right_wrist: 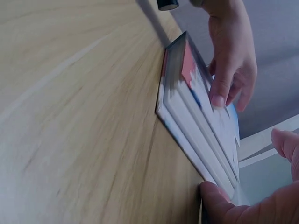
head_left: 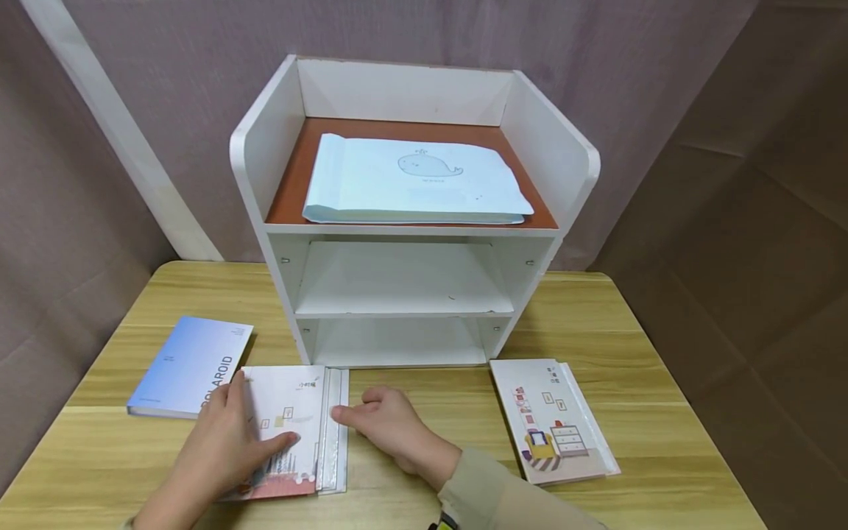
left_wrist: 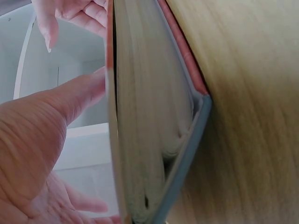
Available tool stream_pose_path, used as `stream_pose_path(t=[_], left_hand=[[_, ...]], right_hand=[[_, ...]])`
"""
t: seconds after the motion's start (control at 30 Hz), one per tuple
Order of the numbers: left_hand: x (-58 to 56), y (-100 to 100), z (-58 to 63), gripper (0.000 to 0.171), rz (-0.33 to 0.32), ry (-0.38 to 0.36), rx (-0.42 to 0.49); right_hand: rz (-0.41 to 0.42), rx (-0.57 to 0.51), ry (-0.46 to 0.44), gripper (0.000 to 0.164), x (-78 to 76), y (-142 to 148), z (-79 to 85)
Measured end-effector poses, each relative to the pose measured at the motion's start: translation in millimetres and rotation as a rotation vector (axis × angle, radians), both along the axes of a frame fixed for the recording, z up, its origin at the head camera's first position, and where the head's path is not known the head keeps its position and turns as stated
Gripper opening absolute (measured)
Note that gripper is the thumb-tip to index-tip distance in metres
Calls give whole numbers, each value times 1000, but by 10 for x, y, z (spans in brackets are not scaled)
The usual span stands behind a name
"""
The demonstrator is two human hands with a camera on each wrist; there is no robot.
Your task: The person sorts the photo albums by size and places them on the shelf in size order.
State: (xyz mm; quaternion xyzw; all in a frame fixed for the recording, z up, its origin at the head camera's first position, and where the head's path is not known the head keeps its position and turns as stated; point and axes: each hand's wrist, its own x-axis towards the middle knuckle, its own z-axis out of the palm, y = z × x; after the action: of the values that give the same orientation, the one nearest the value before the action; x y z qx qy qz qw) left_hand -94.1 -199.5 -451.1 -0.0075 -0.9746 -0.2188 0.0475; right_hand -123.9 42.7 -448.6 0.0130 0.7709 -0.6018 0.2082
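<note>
A white photo album [head_left: 285, 412] with small frame drawings and a reddish lower edge lies in front of the shelf unit. Its front cover is down, and the pale edge strip [head_left: 334, 434] of the back cover juts out on the right. My left hand [head_left: 228, 442] rests on the cover, thumb pressing its middle, other fingers along the left side. Beside the strip is my right hand [head_left: 394, 427], with a digit [right_wrist: 212, 191] right at the album's edge. In the left wrist view the thick page block [left_wrist: 145, 112] shows between the covers.
A blue book marked POLAROID [head_left: 192, 368] lies to the left, partly behind my left hand. Another illustrated album [head_left: 553, 423] is on the right. The white shelf unit [head_left: 404, 314] stands at the back, a whale-cover book [head_left: 424, 184] on its top. All stand on a wood-grain table [head_left: 636, 456].
</note>
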Motion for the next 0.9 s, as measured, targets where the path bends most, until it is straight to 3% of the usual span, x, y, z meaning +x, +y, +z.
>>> stream_pose_path(t=[0.33,0.53,0.73,0.9], left_hand=[[-30,-1,31,144,27,-177,24],[-21,-6,21,142,19,-167,51],[-8,-14,32,140,11,-204,96],[40,-17,19,137,-18,-176,148]], right_hand=[[-42,-54,-104,77,-6,-55,55],[-41,-55,-117,75,-15,-50,48],[-19,-11,-107,70,-8,-27,24],[11,38,-105,63,13,-11,23]])
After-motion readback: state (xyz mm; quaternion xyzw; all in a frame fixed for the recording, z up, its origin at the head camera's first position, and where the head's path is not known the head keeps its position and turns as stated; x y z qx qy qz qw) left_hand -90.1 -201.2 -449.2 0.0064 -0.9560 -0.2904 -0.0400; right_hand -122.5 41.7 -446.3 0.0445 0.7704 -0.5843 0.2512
